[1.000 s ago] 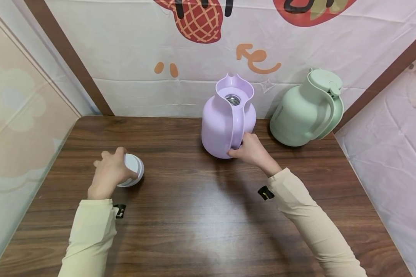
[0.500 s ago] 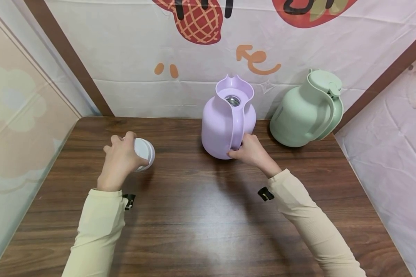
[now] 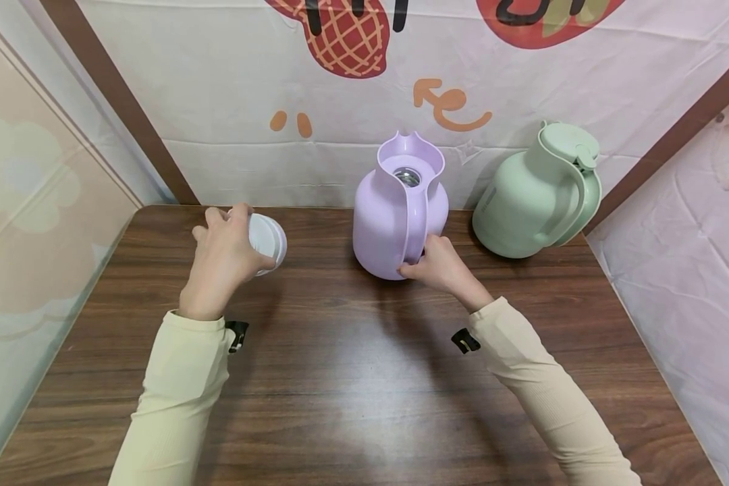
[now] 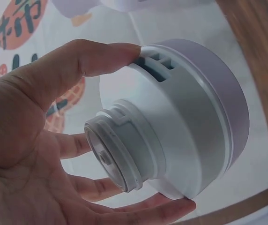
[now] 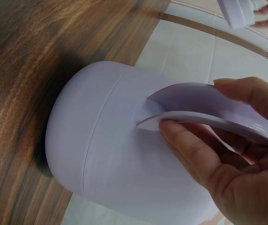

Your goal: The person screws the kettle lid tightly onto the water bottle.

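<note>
1 purple jug (image 3: 379, 223) and 1 green jug (image 3: 513, 202) stand on 1 table (image 3: 340, 378). Left hand (image 3: 221, 260) pinches 1 lid (image 3: 267, 241) between spread fingers; right hand (image 3: 442, 266) pinches 1 purple handle (image 3: 417, 223).

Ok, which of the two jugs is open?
The purple jug, held by the right hand: its mouth is uncovered, while the green jug has its lid on.

One jug (image 3: 376, 223) is coloured lilac, the other jug (image 3: 513, 202) pale green. The stopper (image 4: 185, 122) is banded white and lilac, the worktop (image 3: 328, 378) streaked with brown woodgrain, the white backdrop (image 3: 219, 81) printed in red, orange and black.
</note>
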Motion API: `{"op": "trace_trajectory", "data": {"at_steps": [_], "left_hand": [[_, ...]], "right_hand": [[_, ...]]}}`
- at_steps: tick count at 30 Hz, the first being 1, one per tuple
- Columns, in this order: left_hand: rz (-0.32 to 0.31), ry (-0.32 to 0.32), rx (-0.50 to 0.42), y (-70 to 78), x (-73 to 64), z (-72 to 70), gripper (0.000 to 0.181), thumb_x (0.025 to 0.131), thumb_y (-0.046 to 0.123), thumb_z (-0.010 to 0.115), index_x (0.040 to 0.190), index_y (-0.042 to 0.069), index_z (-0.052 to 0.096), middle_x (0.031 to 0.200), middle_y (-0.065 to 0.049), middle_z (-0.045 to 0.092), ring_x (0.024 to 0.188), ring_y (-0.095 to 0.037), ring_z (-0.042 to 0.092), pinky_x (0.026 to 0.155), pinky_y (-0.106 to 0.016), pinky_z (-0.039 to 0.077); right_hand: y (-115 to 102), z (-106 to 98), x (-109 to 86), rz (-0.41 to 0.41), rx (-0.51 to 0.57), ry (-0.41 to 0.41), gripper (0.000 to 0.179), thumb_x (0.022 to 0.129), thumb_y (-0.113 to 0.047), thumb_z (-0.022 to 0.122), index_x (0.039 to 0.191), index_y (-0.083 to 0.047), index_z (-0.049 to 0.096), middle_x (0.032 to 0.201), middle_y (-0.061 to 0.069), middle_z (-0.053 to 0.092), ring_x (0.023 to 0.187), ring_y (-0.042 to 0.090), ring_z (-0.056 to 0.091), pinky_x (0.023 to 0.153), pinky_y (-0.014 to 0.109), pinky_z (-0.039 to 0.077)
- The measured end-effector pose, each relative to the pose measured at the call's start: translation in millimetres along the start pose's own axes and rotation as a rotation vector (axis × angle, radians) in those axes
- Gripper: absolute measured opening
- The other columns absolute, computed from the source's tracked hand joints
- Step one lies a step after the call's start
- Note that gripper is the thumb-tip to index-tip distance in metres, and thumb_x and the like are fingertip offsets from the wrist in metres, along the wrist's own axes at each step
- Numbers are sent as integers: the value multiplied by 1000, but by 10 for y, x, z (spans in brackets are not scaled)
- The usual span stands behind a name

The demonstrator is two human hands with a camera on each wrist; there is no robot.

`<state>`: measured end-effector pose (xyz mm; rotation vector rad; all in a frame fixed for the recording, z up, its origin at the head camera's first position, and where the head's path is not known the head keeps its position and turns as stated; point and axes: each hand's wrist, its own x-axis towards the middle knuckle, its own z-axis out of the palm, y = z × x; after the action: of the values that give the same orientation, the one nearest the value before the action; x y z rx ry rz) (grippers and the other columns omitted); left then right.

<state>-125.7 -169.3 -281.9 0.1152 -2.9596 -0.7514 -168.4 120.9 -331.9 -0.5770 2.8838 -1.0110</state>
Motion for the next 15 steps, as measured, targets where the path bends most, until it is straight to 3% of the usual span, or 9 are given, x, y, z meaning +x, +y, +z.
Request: {"op": "trace_trajectory", "data": {"at_steps": [15], "left_hand": [[79, 63, -24, 460, 113, -197, 77, 62, 12, 76, 127, -6, 38, 120, -33, 29, 101, -53, 30, 79, -56, 37]], "right_hand": [[14, 6, 5, 5, 9, -3, 35, 68, -14, 71, 95, 5, 60, 85, 16, 64, 76, 24, 57, 68, 38, 47]]}}
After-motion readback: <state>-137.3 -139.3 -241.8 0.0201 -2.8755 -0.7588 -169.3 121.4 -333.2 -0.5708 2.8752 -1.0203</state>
